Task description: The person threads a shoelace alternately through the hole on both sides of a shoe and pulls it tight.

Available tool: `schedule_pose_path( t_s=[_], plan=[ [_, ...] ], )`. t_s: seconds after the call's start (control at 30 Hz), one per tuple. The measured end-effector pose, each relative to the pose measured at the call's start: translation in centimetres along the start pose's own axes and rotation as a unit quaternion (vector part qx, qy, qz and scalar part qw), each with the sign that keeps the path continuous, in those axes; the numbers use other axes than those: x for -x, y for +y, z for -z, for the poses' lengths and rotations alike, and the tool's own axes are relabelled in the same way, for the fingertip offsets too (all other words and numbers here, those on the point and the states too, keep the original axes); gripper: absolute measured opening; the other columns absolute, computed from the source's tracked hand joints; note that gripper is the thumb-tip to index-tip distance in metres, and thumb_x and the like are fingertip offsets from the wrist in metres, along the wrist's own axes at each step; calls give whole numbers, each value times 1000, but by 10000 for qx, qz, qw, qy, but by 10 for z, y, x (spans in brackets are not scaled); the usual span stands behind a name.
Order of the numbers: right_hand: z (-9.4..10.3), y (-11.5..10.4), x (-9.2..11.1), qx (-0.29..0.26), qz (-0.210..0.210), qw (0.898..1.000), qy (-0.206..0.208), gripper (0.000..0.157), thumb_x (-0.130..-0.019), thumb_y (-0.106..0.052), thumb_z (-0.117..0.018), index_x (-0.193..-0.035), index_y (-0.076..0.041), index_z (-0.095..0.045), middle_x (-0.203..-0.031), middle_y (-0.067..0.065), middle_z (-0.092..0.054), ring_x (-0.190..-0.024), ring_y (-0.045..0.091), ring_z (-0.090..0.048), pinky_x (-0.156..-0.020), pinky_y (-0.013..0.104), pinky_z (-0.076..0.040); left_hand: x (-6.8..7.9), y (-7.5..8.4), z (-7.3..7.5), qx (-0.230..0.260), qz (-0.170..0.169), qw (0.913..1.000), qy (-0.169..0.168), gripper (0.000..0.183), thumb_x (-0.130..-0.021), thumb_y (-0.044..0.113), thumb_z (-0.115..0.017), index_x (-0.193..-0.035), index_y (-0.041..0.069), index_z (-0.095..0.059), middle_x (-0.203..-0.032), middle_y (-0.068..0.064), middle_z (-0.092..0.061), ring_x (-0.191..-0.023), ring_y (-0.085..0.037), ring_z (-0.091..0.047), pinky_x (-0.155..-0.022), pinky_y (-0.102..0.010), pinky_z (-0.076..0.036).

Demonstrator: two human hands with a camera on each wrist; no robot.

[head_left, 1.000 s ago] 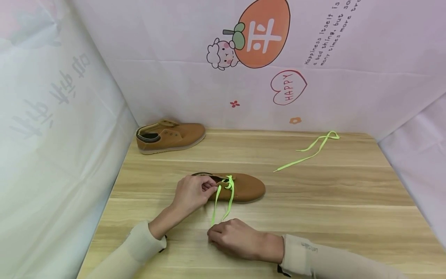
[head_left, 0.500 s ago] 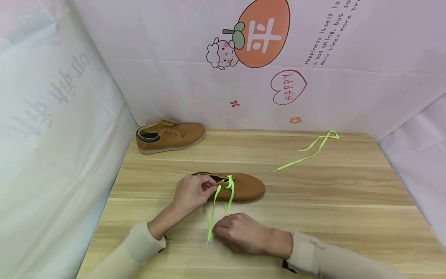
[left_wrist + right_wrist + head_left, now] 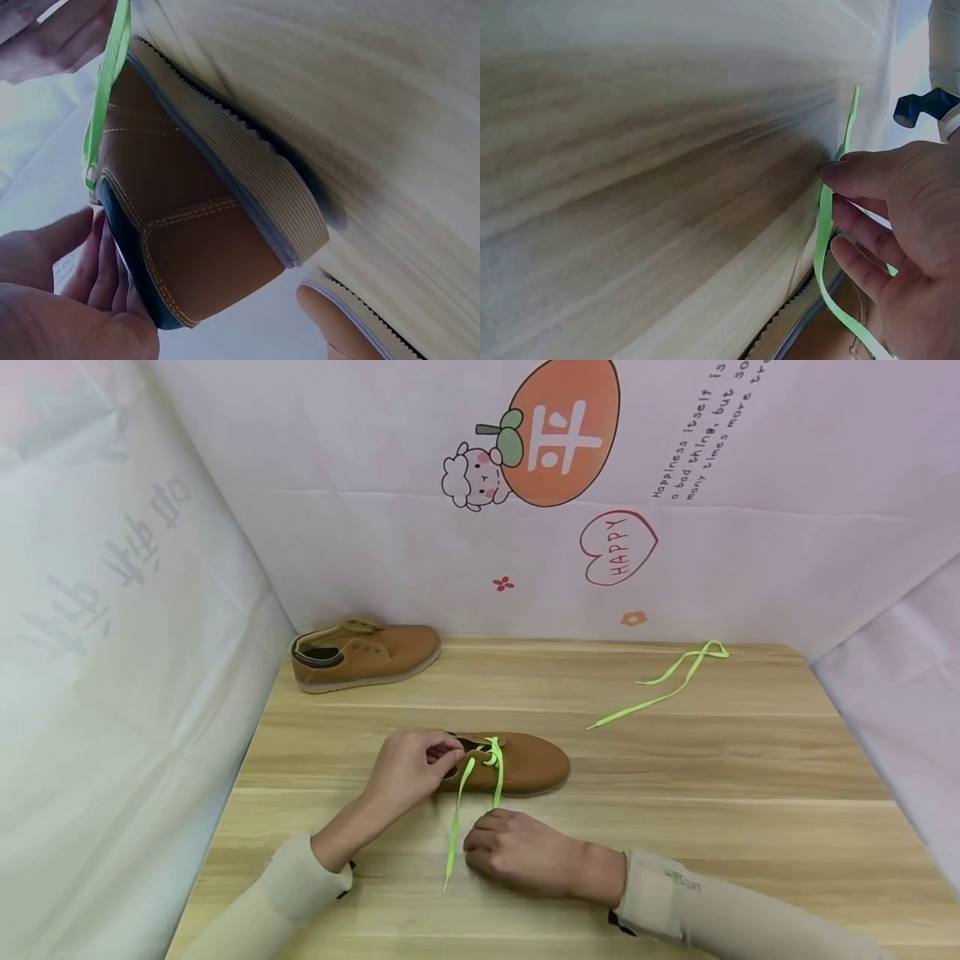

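A brown shoe lies on the wooden table, toe to the right, with a bright green shoelace through its eyelets. My left hand is at the shoe's opening; its thumb and fingertips pinch the edge by the eyelet flap, as the left wrist view suggests. One lace end hangs free toward me on the table. The other runs to my right hand, in front of the shoe. In the right wrist view, thumb and finger pinch that shoelace near its tip, which sticks out beyond them.
A second brown shoe, without a lace, stands at the back left by the cloth wall. A loose green shoelace lies at the back right of the table. Printed white cloth encloses the back and sides.
My right hand let the first lace end drop, moved slightly right and up, and took hold of the other. My left hand shifted a little left and up along the shoe's edge.
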State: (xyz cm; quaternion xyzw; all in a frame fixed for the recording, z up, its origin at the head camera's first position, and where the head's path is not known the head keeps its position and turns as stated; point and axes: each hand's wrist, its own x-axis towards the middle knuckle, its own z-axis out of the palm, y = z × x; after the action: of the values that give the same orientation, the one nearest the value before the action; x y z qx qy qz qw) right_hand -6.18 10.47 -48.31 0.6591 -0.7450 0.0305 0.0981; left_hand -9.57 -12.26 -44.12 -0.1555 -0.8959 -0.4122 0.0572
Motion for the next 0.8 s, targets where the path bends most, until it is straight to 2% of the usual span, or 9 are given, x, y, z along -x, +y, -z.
schedule_pose_path(
  t_s=[0.13,0.27,0.37,0.57,0.8],
  plan=[
    [-3,3,1,65,32,9999,96,7,-97,-14,-72,-93,-18,-77,-101,-8,-70,-93,11,-65,-95,29,-54,-2,0,2,67,-237,9990,378,8,-92,3,-80,-97,9,-83,-91,-1,-81,-80,-11,-75,-71,-28,-60],
    [-4,6,1,69,68,9996,260,10,-98,-15,-72,-89,-18,-76,-98,-8,-68,-89,10,-64,-92,28,-54,-6,-3,1,-44,-583,9965,600,15,-91,-1,-81,-104,7,-82,-101,-3,-81,-89,-15,-76,-77,-33,-62],
    [-5,6,1,87,62,9995,308,11,-98,-16,-72,-88,-18,-76,-96,-8,-68,-88,11,-64,-89,28,-54,-9,-6,0,-229,-680,9958,564,19,-91,0,-81,-108,8,-81,-105,-3,-80,-92,-16,-76,-78,-34,-62],
    [-8,7,1,312,62,9989,339,10,-99,-16,-68,-90,-17,-73,-94,-7,-67,-85,12,-63,-87,29,-54,-15,-11,-5,-899,-745,9927,292,23,-88,5,-85,-109,13,-81,-110,0,-79,-107,-22,-74,-89,-41,-61],
    [-12,6,3,207,-107,9990,374,8,-99,-14,-68,-92,-15,-72,-95,-6,-67,-88,12,-63,-86,29,-54,-19,-14,-9,-1028,-760,9917,151,17,-88,8,-87,-103,15,-82,-107,1,-80,-103,-22,-75,-85,-41,-61]
  ],
)
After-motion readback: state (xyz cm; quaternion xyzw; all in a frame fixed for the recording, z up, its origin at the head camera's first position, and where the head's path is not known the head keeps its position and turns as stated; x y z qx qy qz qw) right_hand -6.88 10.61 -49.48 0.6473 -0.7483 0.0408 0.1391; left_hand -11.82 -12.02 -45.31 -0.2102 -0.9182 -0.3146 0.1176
